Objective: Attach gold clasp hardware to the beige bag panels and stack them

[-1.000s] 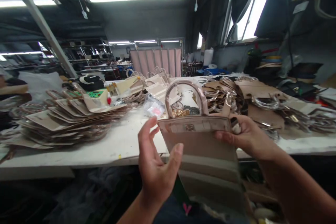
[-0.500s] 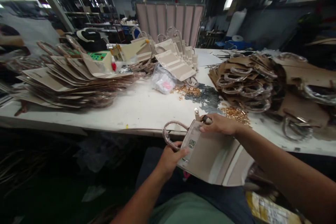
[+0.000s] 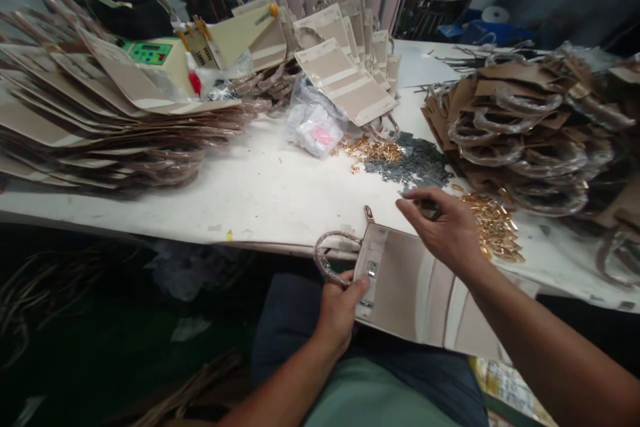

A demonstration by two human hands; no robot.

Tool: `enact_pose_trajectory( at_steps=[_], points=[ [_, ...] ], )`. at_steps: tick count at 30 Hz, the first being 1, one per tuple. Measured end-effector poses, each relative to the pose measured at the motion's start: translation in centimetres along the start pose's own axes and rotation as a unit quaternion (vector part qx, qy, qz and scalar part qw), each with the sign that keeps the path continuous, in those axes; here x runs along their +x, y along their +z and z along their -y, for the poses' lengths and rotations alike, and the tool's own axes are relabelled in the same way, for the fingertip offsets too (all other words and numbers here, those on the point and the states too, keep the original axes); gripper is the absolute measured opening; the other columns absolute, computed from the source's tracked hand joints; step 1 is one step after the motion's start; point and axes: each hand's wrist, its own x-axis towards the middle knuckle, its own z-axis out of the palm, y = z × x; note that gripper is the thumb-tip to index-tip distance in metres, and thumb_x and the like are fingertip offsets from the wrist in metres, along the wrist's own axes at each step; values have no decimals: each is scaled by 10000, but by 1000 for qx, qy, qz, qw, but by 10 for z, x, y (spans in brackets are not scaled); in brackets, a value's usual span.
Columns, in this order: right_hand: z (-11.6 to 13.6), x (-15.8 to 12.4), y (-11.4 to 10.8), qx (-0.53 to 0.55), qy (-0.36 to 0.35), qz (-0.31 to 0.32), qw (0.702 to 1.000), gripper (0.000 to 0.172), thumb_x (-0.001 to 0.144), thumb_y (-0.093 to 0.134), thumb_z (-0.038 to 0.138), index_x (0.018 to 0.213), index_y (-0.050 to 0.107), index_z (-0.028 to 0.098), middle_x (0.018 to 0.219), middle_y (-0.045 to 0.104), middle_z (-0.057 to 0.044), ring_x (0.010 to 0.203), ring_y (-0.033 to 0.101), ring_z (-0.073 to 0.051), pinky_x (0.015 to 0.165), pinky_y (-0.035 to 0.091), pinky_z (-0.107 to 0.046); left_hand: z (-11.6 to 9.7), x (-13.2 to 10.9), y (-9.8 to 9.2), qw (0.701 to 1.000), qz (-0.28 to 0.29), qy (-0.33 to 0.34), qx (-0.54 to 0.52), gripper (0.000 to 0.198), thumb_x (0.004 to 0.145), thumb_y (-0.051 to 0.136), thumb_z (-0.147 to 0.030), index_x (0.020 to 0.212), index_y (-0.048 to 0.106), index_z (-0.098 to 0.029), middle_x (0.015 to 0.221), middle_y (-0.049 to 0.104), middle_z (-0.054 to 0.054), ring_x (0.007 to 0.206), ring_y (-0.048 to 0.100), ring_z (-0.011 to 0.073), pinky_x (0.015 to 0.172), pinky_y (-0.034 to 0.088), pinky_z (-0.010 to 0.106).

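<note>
My left hand [image 3: 343, 307] grips the near left edge of a beige handbag panel [image 3: 397, 280], with the thumb on top beside a small metal plate [image 3: 371, 269]. A plastic-wrapped loop handle [image 3: 320, 255] sticks out left of that edge, and a tab with a metal fitting [image 3: 369, 213] stands up at the far corner. Above the panel's far edge is my right hand [image 3: 447, 227], apart from the panel. Its thumb and forefinger are closed near a tiny piece, and something dark lies in the curled fingers; I cannot make out what.
Beyond my right hand lie grey metal pieces [image 3: 417, 161] and gold fittings [image 3: 373, 147], with more gold fittings [image 3: 495, 227] to its right. Stacked bag panels [image 3: 125, 127] stand left, wrapped brown ones [image 3: 520, 127] right. A plastic bag [image 3: 315, 127] and a green-panelled machine [image 3: 155, 57] are farther back.
My right hand has left the panel's far corner and moved right and away, toward the grey pieces. My left hand still holds the panel. The view has tilted down.
</note>
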Motion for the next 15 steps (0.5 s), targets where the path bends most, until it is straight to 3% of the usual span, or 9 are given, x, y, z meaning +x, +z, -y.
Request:
enact_pose_trajectory(
  at_steps=[2, 4, 8, 11, 15],
  points=[
    [14, -10, -6, 73, 28, -36, 996, 291, 917, 785, 522, 935, 758, 233, 746, 683, -23, 600, 598, -183, 569, 470, -312, 1, 3, 0, 1000, -9, -26, -11, 499, 599, 955, -455, 909, 814, -90, 781, 791, 114, 625, 695, 199, 617, 545, 287],
    [22, -19, -4, 194, 81, -34, 977, 296, 927, 774, 530, 911, 715, 240, 658, 610, 7, 526, 548, -174, 492, 444, -301, 2, 7, -1, 999, -9, -46, -20, 512, 573, 967, -442, 906, 813, -84, 790, 795, 123, 637, 705, 205, 636, 553, 293],
    [21, -34, 23, 418, 150, -25, 896, 368, 937, 753, 506, 765, 558, 246, 599, 480, 49, 491, 492, -157, 466, 419, -285, -1, 14, 4, 998, -16, -55, -32, 483, 575, 963, -401, 900, 813, -77, 779, 792, 120, 652, 714, 209, 669, 557, 298],
    [14, -39, 43, 489, 155, -67, 856, 395, 937, 751, 448, 717, 500, 237, 607, 432, 59, 499, 468, -135, 483, 402, -266, -6, 16, 11, 998, -27, -53, -33, 436, 590, 949, -397, 856, 810, -80, 740, 778, 114, 652, 717, 226, 661, 552, 310],
    [3, -38, 56, 509, 192, -117, 831, 439, 906, 741, 470, 690, 437, 238, 598, 359, 71, 481, 396, -120, 463, 366, -251, -9, 16, 18, 997, -40, -48, -33, 429, 578, 949, -410, 820, 805, -87, 718, 765, 102, 636, 698, 212, 630, 523, 288]
  ],
)
